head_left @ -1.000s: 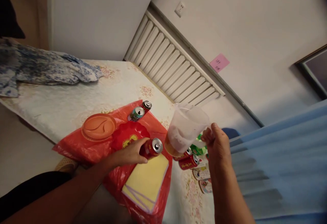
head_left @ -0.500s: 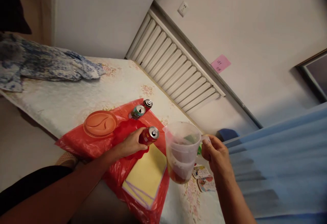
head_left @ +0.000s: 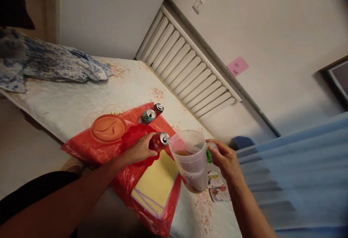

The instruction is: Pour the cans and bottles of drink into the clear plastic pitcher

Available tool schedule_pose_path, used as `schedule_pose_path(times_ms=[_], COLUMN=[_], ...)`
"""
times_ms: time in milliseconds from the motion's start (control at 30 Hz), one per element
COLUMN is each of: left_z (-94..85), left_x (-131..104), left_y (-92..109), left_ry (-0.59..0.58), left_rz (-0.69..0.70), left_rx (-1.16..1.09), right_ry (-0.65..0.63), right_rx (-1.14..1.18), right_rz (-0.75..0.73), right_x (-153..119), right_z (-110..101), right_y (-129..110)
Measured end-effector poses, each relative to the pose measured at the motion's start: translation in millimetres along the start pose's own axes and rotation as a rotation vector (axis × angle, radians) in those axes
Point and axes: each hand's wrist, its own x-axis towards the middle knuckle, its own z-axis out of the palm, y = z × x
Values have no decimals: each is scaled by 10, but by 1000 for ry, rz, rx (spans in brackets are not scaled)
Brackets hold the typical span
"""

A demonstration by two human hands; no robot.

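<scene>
My left hand (head_left: 143,147) is closed around a red drink can (head_left: 159,142), whose opened top faces up and to the right. In my right hand (head_left: 223,158) is the handle of a clear plastic measuring jug (head_left: 190,163). The jug is tilted toward the can, its spout at the can's top edge, with some brownish liquid inside. Below the can lies a red scalloped dish (head_left: 133,136), partly hidden by my left hand. Beside it are an orange round lid or plate (head_left: 108,127) and a folded yellow cloth (head_left: 156,185).
A green can (head_left: 147,116) and another dark red can (head_left: 158,109) stand at the far edge of a red plastic sheet (head_left: 108,154). Printed packets (head_left: 219,191) lie right of the jug. A radiator (head_left: 187,62) runs behind the table; a blue curtain (head_left: 299,176) hangs at right.
The jug has moved left and tipped toward the red can, so its spout now meets the can's top. The left hand keeps its hold almost in place.
</scene>
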Motion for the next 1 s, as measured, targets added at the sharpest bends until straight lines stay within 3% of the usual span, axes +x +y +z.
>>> schedule_pose_path(times_ms=[133, 367, 1000], left_z=[17, 27, 51], left_x=[13, 12, 18], left_y=[-19, -29, -62], left_ry=[10, 11, 24], left_rz=[-4, -10, -23], left_rx=[1, 35, 85], right_ry=[-53, -84, -90], right_rx=[65, 42, -56], right_rz=[112, 148, 39], right_x=[32, 53, 145], right_z=[-12, -3, 43], right_y=[-21, -98, -245])
